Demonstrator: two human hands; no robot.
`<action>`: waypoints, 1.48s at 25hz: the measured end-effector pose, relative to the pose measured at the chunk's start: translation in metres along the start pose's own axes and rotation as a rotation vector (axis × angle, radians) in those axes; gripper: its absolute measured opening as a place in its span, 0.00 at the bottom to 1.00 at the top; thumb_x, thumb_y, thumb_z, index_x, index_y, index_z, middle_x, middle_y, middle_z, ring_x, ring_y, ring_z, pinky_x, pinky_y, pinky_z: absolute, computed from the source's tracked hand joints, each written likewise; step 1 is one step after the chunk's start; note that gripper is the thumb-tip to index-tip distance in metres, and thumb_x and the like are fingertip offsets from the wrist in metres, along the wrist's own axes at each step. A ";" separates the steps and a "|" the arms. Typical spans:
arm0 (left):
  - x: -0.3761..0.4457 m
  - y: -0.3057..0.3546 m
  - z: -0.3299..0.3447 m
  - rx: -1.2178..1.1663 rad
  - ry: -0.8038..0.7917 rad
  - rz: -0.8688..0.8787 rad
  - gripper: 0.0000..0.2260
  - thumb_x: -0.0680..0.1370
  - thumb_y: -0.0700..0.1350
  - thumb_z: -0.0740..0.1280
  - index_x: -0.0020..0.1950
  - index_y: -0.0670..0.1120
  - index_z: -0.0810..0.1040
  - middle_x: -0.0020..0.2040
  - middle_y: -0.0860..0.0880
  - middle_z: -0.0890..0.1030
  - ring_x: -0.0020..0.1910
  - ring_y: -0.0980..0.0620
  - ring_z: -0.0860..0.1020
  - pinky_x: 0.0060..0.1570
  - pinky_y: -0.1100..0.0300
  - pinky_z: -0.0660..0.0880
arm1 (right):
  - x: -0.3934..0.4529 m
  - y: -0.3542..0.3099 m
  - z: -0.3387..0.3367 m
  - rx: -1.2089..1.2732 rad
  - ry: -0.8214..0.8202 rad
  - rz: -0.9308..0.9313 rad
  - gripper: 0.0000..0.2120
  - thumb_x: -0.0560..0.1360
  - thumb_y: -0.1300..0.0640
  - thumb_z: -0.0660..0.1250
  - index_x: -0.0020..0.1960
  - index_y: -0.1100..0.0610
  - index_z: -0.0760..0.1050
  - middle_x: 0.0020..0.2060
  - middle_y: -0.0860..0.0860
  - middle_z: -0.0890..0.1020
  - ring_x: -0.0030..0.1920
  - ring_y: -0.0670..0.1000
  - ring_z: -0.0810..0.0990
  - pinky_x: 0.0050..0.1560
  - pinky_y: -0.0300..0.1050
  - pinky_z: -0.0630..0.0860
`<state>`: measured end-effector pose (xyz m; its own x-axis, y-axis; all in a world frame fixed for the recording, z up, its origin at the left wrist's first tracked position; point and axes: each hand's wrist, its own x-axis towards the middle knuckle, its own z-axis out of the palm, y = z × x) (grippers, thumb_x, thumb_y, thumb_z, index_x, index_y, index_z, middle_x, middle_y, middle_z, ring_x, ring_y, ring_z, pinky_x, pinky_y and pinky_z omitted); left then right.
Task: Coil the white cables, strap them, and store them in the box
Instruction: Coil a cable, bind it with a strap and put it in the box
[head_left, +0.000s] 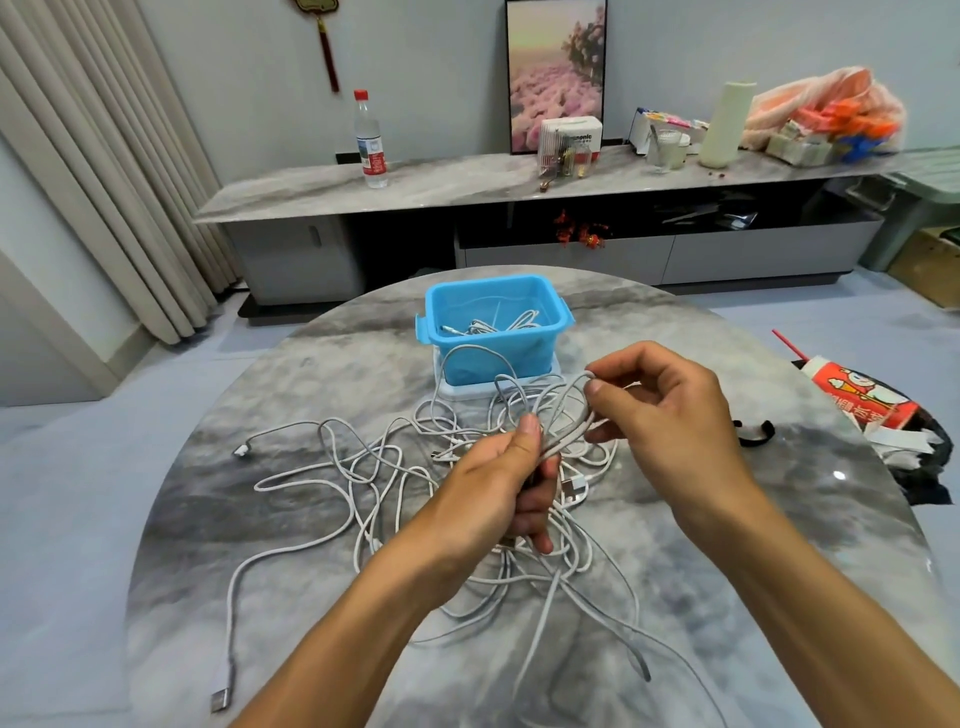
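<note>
Left hand: held over the middle of the table, forearm coming in from the lower left; fingers are curled round a bundle of cable loops, with the thumb pressed on top.
Right hand: raised to the right of the left hand, wrist bent; a strand at the top of the loop is pinched between thumb and forefinger, the other fingers loosely curled.
Held cable: a few white loops are gathered between the two hands, running from the left fist up to the right hand's pinch; loose ends hang down to the table below the fist.
White cables: a tangled heap is spread over the table beneath and to the left of the hands, one plug lying near the lower left edge.
Box: blue, open, set beyond the hands on the far side of the table; white cable is seen inside it.
Table: round, grey marbled top.
Black strap: lying on the table just right of the right hand.
</note>
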<state>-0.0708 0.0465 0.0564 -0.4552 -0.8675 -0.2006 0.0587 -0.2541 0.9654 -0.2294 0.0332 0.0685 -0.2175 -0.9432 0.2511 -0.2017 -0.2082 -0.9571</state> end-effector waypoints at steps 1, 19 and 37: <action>0.000 0.000 -0.001 0.004 -0.012 -0.001 0.20 0.83 0.58 0.53 0.41 0.45 0.69 0.28 0.51 0.62 0.24 0.55 0.61 0.30 0.59 0.74 | -0.001 0.001 0.001 -0.043 0.000 -0.017 0.10 0.75 0.64 0.71 0.40 0.51 0.79 0.32 0.48 0.82 0.32 0.49 0.81 0.33 0.41 0.78; 0.001 0.008 0.000 -0.091 -0.204 -0.012 0.17 0.84 0.53 0.55 0.39 0.49 0.71 0.28 0.53 0.60 0.23 0.58 0.56 0.22 0.67 0.64 | -0.003 -0.013 0.009 0.467 -0.266 0.213 0.16 0.76 0.49 0.64 0.34 0.57 0.75 0.32 0.54 0.78 0.30 0.48 0.75 0.34 0.38 0.75; -0.017 0.064 -0.128 -0.868 0.572 0.599 0.19 0.85 0.53 0.51 0.36 0.49 0.66 0.24 0.55 0.59 0.21 0.58 0.56 0.22 0.66 0.53 | 0.022 0.024 -0.030 0.070 -0.219 0.450 0.25 0.82 0.46 0.59 0.35 0.60 0.81 0.36 0.57 0.86 0.35 0.52 0.84 0.36 0.43 0.81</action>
<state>0.0545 -0.0098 0.1000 0.2968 -0.9548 -0.0149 0.8057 0.2420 0.5406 -0.2681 0.0152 0.0557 -0.0614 -0.9740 -0.2179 -0.0676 0.2218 -0.9727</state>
